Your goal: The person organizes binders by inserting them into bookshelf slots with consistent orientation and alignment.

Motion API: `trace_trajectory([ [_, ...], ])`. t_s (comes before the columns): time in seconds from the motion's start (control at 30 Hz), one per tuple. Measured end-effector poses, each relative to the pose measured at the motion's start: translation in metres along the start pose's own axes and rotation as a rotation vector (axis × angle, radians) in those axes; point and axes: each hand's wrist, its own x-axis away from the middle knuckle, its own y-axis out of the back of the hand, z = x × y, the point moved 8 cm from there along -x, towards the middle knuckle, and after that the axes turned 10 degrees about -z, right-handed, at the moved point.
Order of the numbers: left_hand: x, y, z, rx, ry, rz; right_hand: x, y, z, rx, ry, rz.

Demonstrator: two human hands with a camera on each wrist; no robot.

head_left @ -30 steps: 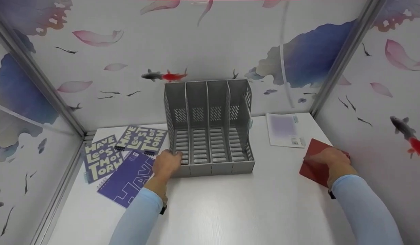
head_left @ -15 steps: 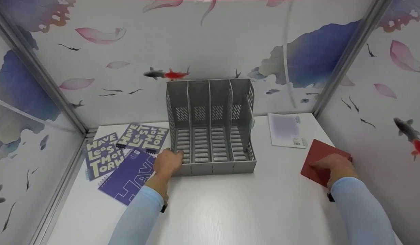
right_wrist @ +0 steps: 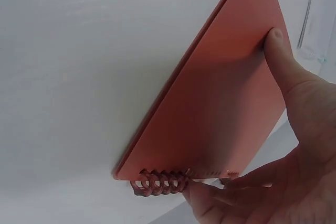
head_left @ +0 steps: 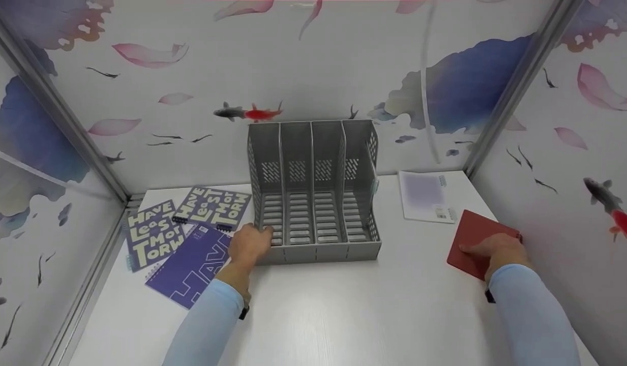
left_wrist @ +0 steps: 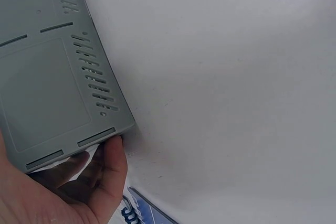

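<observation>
Left hand (head_left: 248, 245): fingers curled on front-left corner of grey four-slot file organizer (head_left: 331, 252). Right hand (head_left: 500, 251): thumb and fingers gripping red spiral notebook (head_left: 476, 231), right side of white table (head_left: 338, 315). Leftward: two notebooks (head_left: 151, 236) lettered "HAVE", "TORW"; purple spiral notebook (head_left: 183, 269), outlined "HAV".

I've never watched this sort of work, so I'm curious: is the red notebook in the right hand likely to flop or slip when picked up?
The red notebook will probably hold its shape, since it looks flat and unbent. It might slide a little, as its surface looks smooth. Its coils could snag, since they stick out past the edge.
</observation>
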Motion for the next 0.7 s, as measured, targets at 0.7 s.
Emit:
trace_trajectory([
  [0.7,-0.002,-0.002,0.001,-0.005,0.028,0.022,0.001,0.012,-0.001,0.273,0.175,-0.058],
])
